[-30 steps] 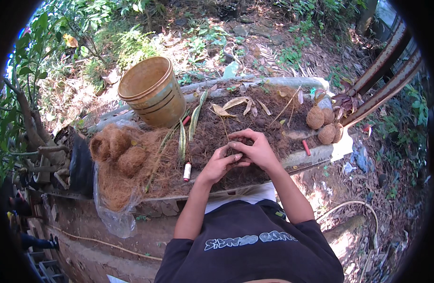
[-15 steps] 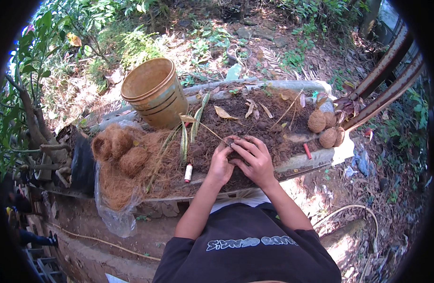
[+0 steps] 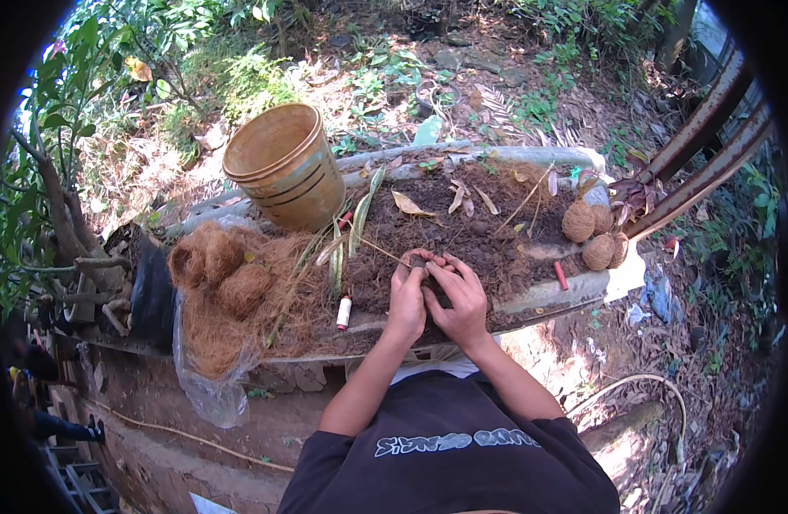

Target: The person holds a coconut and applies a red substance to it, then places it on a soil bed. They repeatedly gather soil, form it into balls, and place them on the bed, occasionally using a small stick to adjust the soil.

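Observation:
My left hand (image 3: 407, 295) and my right hand (image 3: 454, 304) are cupped together over dark soil (image 3: 462, 240), fingers curled round a dark soil clump, mostly hidden. A thin dry stalk (image 3: 378, 249) with a pale dry leaf runs from them toward the upper left. Just left of my hands lie long striped green leaves (image 3: 359, 218) and a white thread spool (image 3: 344, 313). A red spool (image 3: 560, 275) lies right of my hands on the concrete edge.
A dirty yellow bucket (image 3: 289, 188) stands behind coconut fibre (image 3: 239, 291) on plastic. Brown fibre balls (image 3: 587, 231) sit at right beside rusty metal bars (image 3: 694, 180). A hose (image 3: 642, 377) lies below right. Another person's leg (image 3: 59, 424) shows at far left.
The stalk has tilted over to the left. My hands have turned, fingers now pointing more upward, and stay closed together round the clump.

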Available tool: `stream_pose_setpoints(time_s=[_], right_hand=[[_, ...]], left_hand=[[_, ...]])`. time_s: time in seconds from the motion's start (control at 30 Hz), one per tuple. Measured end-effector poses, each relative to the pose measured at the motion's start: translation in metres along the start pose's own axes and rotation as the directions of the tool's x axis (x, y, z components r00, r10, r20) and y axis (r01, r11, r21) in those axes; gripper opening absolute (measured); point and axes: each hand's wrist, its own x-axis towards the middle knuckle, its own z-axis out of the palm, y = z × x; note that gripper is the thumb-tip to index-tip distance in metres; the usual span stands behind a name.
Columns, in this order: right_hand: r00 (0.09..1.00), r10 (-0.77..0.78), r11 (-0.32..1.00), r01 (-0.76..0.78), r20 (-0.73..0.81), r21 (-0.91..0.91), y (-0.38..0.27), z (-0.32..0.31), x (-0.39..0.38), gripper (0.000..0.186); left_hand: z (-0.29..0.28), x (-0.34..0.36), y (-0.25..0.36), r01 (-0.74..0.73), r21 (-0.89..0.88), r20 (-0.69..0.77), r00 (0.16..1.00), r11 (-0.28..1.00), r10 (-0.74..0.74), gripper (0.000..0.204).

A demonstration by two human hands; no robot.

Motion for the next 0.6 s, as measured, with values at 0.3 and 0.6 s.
stream_pose_setpoints(time_s=[0.3,0.6], right_hand=[[0.998,0.058,0.998,-0.058,0.013,0.005,0.003,-0.002,-0.004,0.038],[0.999,0.005,0.999,-0.007,-0.05,-0.047,-0.004,0.0,0.006,0.037]], left_hand=[[0.005,-0.003,-0.005,0.012,0.042,-0.064,0.998,0.999,-0.009,0.017],[0.003,0.0,-0.001,-0.051,0.181,-0.048,0.997,0.982,0.061,0.014]])
